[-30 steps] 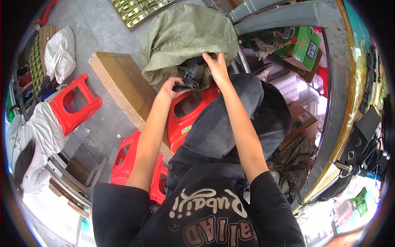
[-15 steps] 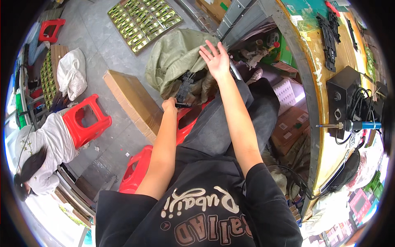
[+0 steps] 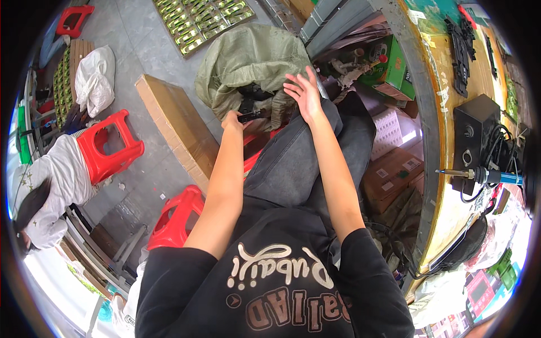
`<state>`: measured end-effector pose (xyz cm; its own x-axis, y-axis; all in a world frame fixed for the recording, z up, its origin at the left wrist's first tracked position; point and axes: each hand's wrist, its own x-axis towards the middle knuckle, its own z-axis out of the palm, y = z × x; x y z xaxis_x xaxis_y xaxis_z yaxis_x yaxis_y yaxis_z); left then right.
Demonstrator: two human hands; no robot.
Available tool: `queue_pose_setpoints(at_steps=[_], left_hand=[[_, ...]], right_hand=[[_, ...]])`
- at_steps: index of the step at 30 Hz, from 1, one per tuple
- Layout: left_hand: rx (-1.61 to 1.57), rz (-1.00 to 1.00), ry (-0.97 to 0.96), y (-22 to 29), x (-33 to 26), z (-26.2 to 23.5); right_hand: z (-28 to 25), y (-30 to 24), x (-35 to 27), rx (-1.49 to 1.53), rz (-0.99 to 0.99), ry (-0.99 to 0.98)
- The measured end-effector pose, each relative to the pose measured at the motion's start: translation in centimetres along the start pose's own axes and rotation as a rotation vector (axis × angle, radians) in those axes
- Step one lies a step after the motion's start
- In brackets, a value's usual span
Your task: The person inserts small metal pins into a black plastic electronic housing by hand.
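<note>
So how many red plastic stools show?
4: one stool middle left, one upper left, one left of centre, one mostly hidden below the green woven sack. Others may be hidden.

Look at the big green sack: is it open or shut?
The green sack is open: its mouth gapes toward the person, and black parts show in the opening, just past the left hand.

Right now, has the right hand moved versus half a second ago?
Yes: the right hand has come down toward the picture's lower edge, judged against the far end of the flat cardboard box.
</note>
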<state>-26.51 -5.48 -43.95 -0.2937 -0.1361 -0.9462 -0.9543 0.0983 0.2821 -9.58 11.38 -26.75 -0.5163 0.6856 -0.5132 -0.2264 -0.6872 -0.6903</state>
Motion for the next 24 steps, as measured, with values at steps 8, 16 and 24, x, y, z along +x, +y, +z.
queue_pose_setpoints(at_steps=[8, 16, 24], left_hand=[[0.847, 0.887, -0.061, 0.9, -5.3, -1.2], [0.424, 1.008, -0.691, 10.9, -35.0, -6.2], [0.272, 0.841, -1.103, 8.1, -53.1, 9.3]], right_hand=[[-1.1, 0.2, -0.6, 0.157, -0.015, 0.057], [1.4, -2.3, -11.2, 0.012, -0.113, -0.030], [-0.5, -2.8, -21.7, -0.154, -0.146, -0.124]])
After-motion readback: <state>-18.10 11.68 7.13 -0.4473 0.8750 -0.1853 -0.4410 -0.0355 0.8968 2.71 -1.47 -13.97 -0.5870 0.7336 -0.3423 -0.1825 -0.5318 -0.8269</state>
